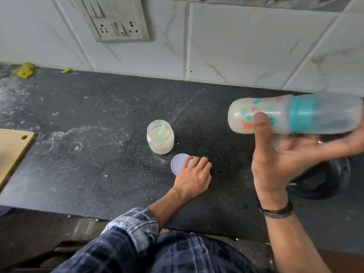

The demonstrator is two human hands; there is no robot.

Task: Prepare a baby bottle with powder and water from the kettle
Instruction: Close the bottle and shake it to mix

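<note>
My right hand (pixel 275 160) holds a baby bottle (pixel 291 116) sideways in the air at the right, thumb across its patterned body. The bottle has a teal collar and a clear cap, looks milky inside, and is motion-blurred. An open powder jar (pixel 160 137) with a green scoop (pixel 161 131) inside stands in the middle of the black counter (pixel 78 154). Just in front of it lies the jar's pale lid (pixel 178 162), flat on the counter. My left hand (pixel 194 177) rests on the counter with its fingertips on the lid's right edge.
A dark round kettle (pixel 323 180) sits low at the right, mostly behind my right hand. A wooden board (pixel 11 150) lies at the left edge. A yellow cloth (pixel 24 70) is at the back left. A socket panel (pixel 116 18) is on the tiled wall.
</note>
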